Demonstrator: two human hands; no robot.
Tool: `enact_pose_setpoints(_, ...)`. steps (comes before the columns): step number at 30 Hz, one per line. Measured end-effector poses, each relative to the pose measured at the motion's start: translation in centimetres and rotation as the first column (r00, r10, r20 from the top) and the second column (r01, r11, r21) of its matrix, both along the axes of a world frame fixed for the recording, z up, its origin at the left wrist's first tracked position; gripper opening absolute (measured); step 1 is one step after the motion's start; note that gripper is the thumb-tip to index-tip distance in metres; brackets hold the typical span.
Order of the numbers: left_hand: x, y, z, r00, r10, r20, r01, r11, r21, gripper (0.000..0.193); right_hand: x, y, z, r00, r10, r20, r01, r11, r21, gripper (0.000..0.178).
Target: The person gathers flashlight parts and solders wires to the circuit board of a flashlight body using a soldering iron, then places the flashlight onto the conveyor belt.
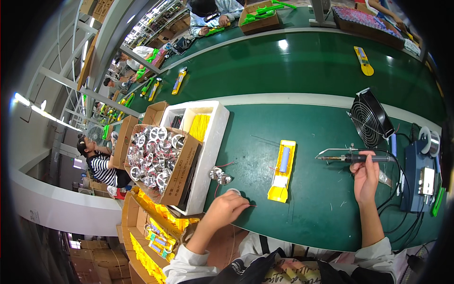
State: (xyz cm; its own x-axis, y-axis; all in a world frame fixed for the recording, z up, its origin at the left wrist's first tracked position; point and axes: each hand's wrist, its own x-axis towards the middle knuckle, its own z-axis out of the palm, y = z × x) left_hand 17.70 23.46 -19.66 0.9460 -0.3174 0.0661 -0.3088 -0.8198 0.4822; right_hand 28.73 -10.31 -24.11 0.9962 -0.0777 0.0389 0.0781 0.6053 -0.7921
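My right hand (pixel 365 177) grips the black handle of a soldering iron (pixel 352 157), whose metal tip points left above the green table. My left hand (pixel 226 208) is closed on a small round silver part with a thin red wire sticking out to the right. Between the hands lies a yellow plastic housing (pixel 283 170) with a blue cylindrical cell in it. Two more round silver parts (pixel 220 176) with red wires rest on the table just above my left hand.
A white foam tray (pixel 215 142) holds yellow wires and a cardboard box of silver round parts (pixel 158 161). A black fan (pixel 370 117) and a blue soldering station (pixel 421 175) with a solder spool stand at right. Other people work along the conveyor belt (pixel 293 66) beyond.
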Motion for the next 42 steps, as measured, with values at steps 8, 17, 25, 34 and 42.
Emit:
enact_pose_setpoints(8, -1.1, -5.6, -4.1, 0.803, 0.502, 0.322, -0.431, 0.862, -0.267, 0.007, -0.5, 1.3, -0.3, 1.000, 0.000, 0.003, 0.001, 0.985, -0.172, 0.013)
enact_pose_setpoints(17, -1.4, -6.1, -5.5, 0.707, 0.673, 0.216, -0.549, 0.716, -0.432, 0.005, -0.5, 1.5, 0.2, 0.999, -0.040, 0.036, 0.052, 0.910, -0.410, 0.019)
enact_pose_setpoints(25, -1.6, -5.9, -5.1, 0.765, 0.619, 0.178, -0.491, 0.739, -0.461, 0.009, -0.5, 1.4, 0.4, 0.992, -0.074, 0.098, 0.113, 0.862, -0.494, 0.018)
enact_pose_setpoints(34, -2.0, -5.8, -4.9, 0.804, 0.571, 0.164, -0.463, 0.775, -0.431, 0.012, -0.7, 1.3, -0.2, 0.990, -0.007, 0.144, 0.072, 0.891, -0.448, 0.018)
enact_pose_setpoints(42, -2.0, -6.1, -4.6, 0.762, 0.635, 0.126, -0.523, 0.719, -0.458, 0.010, -0.4, 1.2, -0.4, 0.988, 0.019, 0.154, 0.053, 0.891, -0.451, 0.019)
